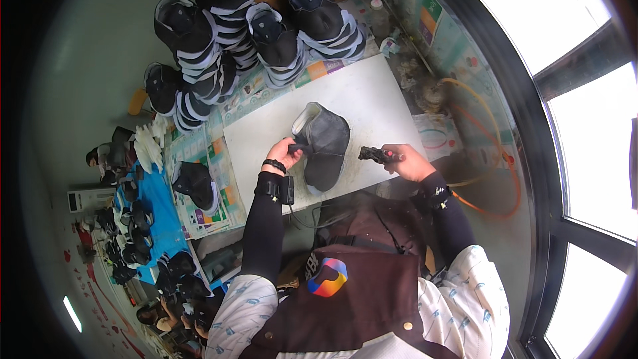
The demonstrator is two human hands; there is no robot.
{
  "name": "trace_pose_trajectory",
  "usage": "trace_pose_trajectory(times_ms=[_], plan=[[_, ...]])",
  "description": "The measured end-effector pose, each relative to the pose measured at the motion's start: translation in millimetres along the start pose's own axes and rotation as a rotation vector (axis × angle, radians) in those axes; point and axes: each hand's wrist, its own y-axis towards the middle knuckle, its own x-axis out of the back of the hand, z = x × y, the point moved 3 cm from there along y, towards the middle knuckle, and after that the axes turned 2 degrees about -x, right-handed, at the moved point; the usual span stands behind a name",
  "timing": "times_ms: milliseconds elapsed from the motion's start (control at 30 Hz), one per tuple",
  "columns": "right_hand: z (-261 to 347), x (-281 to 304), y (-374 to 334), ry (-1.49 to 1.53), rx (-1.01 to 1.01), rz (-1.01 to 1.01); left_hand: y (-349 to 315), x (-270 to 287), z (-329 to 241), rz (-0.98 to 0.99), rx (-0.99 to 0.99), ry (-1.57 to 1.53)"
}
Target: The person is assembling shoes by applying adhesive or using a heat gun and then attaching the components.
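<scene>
A dark grey boot upper (327, 139) with a pale lining lies on its side on the white board (252, 126) in front of me. At its left edge my left hand (286, 155) is closed, pinching the boot's black strap or tongue. My right hand (411, 163), to the right of the boot, is wrapped round a grimy black spray gun (377, 154). The gun's front end points left toward the boot and stays apart from it. Part of the gun's grip is hidden in my palm.
Nested stacks of dark boots (219, 26) with pale edges stand at the far left. A single dark boot (195, 186) rests left of the board. An orange hose (510, 186) loops at the right beside the window frame (551, 133). People (104, 156) work farther left near a blue-covered table (161, 213).
</scene>
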Motion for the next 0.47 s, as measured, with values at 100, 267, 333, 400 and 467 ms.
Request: trace_pose_trajectory(times_ms=[100,267,333,400,467], plan=[[-12,12,-11,0.244,0.008,-0.173,-20,-6,-17,0.08,-0.12,0.155],[-2,23,-27,0.245,-0.017,-0.138,-36,-21,-73,0.227,-0.607,0.768],[-2,3,-24,0.201,0.009,-0.027,-22,-22,-87,0.277,-0.719,0.989],[-5,-17,-19,0.055,0.202,0.013,-1,-15,-91,0.298,-0.733,1.133],[-17,-26,-14,-0.082,0.151,-0.068,15,-14,-89,0.267,-0.681,1.297]])
